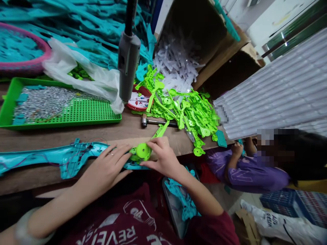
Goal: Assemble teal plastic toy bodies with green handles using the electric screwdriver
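A long turquoise plastic shell (79,153) lies along the table's front edge, with thin wires running inside it. My left hand (111,163) curves over its right end, fingers on top and thumb at the near side. At that end is a lime-green plastic part with a round disc (143,150). My right hand (163,157) pinches this part between thumb and fingers, from the right. The disc sits above the shell; whether it is fixed there I cannot tell. The fingertips of my left hand touch the green part's left side.
Behind my hands lie a hammer (158,121) and a heap of lime-green parts (189,112). A green tray (102,114) holds small metal pieces. A grey hanging tool (128,64) comes down over the table. Beyond a red basket (139,108), clear plastic pieces (176,64) fill a carton. A co-worker (250,170) sits at right.
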